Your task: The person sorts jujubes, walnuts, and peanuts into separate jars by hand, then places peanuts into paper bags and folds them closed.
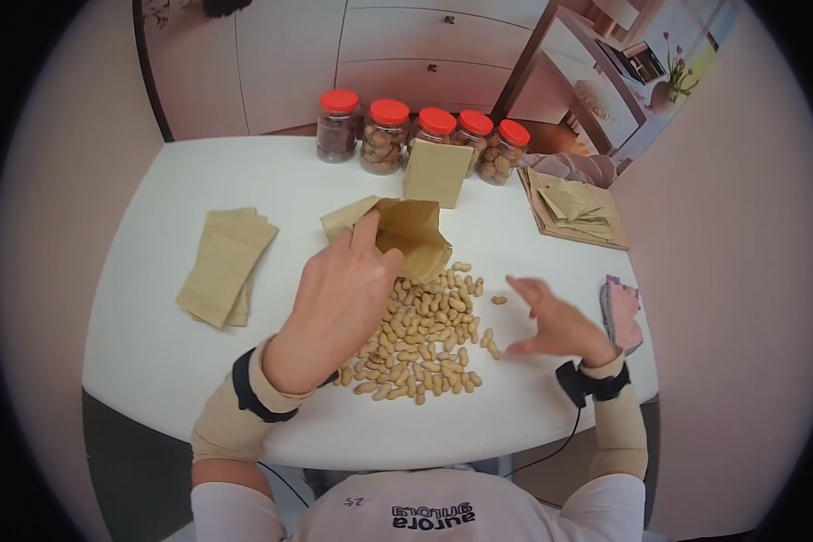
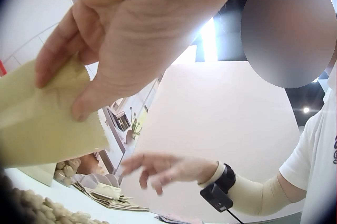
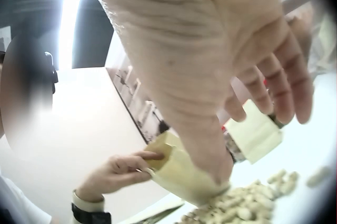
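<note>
My left hand (image 1: pixel 341 285) pinches the rim of an open paper bag (image 1: pixel 417 237), which is tilted with its mouth toward me above the far part of a peanut pile (image 1: pixel 425 330). In the left wrist view, fingers and thumb of the left hand (image 2: pixel 126 40) grip the edge of the bag (image 2: pixel 47 113). My right hand (image 1: pixel 560 323), fingers spread and holding nothing, is just right of the peanuts, near a lone peanut (image 1: pixel 499 300). From the right wrist view, the right hand (image 3: pixel 210 61) hangs above the table, partly in front of the bag (image 3: pixel 184 174).
Behind the bag stands an upright paper bag (image 1: pixel 438 173), with red-lidded jars (image 1: pixel 384 140) in a row. Flat bags (image 1: pixel 226 266) lie at left. More folded bags (image 1: pixel 574 208) are at the right back, and a pink and grey cloth (image 1: pixel 621 314) lies at the right edge.
</note>
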Motion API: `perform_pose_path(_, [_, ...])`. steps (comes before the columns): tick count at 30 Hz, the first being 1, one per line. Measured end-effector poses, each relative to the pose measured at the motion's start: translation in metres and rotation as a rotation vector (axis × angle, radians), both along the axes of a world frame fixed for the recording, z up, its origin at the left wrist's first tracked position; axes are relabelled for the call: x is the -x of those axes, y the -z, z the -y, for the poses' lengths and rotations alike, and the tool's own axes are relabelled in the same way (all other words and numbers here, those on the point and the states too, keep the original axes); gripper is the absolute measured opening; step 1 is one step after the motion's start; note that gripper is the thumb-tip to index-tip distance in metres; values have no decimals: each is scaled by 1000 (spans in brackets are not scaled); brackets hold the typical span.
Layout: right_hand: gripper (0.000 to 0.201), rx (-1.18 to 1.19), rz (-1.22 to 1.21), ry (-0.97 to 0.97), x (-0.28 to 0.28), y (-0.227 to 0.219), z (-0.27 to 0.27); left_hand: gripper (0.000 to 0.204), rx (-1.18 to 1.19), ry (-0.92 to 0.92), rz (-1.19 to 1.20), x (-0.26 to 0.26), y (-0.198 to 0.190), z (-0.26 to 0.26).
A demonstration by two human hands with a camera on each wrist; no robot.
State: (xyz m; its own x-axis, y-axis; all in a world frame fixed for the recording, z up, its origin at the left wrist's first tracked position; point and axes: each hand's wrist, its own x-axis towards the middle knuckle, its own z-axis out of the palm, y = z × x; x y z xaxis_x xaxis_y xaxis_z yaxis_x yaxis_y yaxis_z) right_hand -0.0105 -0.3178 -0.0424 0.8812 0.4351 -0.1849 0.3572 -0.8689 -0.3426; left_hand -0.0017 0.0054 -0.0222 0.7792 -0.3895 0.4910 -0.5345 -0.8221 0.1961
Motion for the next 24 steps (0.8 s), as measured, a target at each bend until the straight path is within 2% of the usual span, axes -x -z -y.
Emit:
perform_pose_path(1, [109, 14, -73, 1, 8, 8, 0, 13, -14, -5, -6, 0, 0, 0])
perform_pose_path(6, [112, 88, -135, 82, 13, 18, -25, 11, -24, -5, -27, -1, 1, 0])
perform_pose_path(11, [96, -152, -155, 143, -20, 43, -34, 9, -31, -14, -48, 0, -2, -1])
perform_pose_path(14, [90, -180, -148, 126, -27, 42, -45, 9, -37, -21, -52, 0, -2, -3])
perform_pose_path(18, [87, -98, -167, 140, -24, 30, -57, 9, -60, -23, -46, -1, 0, -2])
perform_pose_path(20, [81, -37, -91, 75, -27, 33, -58, 9, -54, -15, -54, -1, 2, -1])
perform_pose_path(24, [75, -51, -46, 61, -30, 35, -62, 9, -60, -12, -59, 1, -1, -1])
